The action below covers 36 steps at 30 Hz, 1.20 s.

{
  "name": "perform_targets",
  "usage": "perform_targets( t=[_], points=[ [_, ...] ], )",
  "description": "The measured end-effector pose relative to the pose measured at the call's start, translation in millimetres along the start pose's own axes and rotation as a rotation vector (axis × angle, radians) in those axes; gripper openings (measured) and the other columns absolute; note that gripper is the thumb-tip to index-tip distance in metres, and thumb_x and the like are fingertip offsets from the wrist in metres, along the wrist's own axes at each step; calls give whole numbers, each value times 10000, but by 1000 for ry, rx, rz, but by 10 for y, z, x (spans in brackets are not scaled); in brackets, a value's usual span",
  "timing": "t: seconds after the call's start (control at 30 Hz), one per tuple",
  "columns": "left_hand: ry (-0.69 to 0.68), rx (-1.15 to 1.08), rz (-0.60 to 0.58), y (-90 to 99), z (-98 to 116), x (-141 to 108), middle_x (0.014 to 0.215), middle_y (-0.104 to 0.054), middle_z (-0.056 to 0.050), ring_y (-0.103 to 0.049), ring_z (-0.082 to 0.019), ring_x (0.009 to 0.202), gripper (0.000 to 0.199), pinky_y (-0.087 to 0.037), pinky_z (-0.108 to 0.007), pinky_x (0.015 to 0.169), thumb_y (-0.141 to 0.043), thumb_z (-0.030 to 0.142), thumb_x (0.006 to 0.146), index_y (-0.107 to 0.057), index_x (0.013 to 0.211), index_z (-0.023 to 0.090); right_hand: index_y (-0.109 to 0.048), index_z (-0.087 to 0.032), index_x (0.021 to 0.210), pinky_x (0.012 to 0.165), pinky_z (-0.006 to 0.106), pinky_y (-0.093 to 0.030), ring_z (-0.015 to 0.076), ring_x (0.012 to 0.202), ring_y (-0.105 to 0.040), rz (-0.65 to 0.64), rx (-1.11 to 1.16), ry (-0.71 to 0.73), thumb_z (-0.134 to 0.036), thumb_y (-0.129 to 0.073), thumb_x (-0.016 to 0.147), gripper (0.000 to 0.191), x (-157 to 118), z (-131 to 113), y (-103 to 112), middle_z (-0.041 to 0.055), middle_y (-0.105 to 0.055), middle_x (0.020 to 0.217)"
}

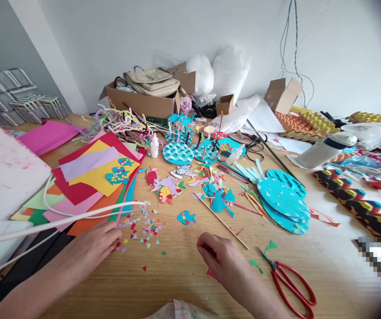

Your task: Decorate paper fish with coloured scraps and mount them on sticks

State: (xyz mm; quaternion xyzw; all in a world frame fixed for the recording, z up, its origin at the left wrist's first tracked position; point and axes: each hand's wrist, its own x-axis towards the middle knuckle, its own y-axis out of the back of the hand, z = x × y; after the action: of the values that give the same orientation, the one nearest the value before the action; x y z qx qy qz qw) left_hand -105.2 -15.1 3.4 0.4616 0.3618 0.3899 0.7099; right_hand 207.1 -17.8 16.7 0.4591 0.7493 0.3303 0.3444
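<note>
My left hand (99,241) rests at the left edge of the scattered paper confetti (148,226), fingertips close together on or near the small pieces; whatever they pinch is too small to name. My right hand (213,250) is curled low over the table, right of centre, its fingers bent inward and any held thing hidden. Between and beyond the hands lies a small blue paper fish (186,217) with coloured spots. A wooden stick (221,221) runs diagonally just beyond my right hand. Red-handled scissors (290,283) lie partly open to the right of that hand.
Coloured paper sheets (90,168) are stacked at left, beneath a white cable (77,217). Paper scraps (217,195), blue ovals (285,201) and glue bottles (154,146) lie farther back. A white bottle (326,149) lies at right. Cardboard box (143,102) stands behind.
</note>
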Motion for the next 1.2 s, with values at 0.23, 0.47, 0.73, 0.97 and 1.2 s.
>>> perform_targets(
  t=[0.23, 0.47, 0.73, 0.97, 1.2],
  points=[
    [14, -8, -56, -73, 29, 68, 881, -579, -23, -531, -184, 877, 170, -414, -295, 767, -406, 101, 736, -534, 774, 205, -539, -201, 734, 574, 216, -344, 129, 628, -540, -12, -8, 5, -156, -377, 818, 187, -6, 54, -34, 9, -595, 678],
    [-32, -5, -77, -67, -11, 115, 806, -572, -8, -526, -162, 766, 164, -408, -254, 690, -395, 96, 737, -519, 725, 203, -539, -197, 731, 574, 209, -336, 125, 631, -538, -16, -10, -4, -147, -387, 815, 180, -23, 61, -38, 2, -593, 681],
    [-37, -13, -62, -84, -58, 117, 717, -591, -8, -549, -165, 678, 141, -432, -252, 634, -389, 139, 742, -496, 680, 206, -548, -194, 727, 583, 195, -331, 120, 650, -541, -11, 12, -24, -126, -419, 794, 161, -33, 87, -38, 3, -603, 696],
    [-87, -214, 155, 54, 225, 222, 749, -624, 2, -586, -157, 704, 170, -436, -224, 647, -377, 250, 783, -540, 738, 228, -546, -184, 703, 557, 191, -319, 106, 604, -501, 23, 89, -7, -105, -428, 763, 154, 16, 70, -6, -7, -577, 657],
    [17, -632, 39, -49, 691, 629, 619, -536, 46, -516, -119, 573, 64, -395, -201, 542, -426, 231, 725, -486, 715, 211, -550, -181, 694, 516, 165, -307, 73, 533, -472, 73, 323, 16, -99, -461, 740, 129, 180, -176, -8, -44, -519, 562]
  ],
)
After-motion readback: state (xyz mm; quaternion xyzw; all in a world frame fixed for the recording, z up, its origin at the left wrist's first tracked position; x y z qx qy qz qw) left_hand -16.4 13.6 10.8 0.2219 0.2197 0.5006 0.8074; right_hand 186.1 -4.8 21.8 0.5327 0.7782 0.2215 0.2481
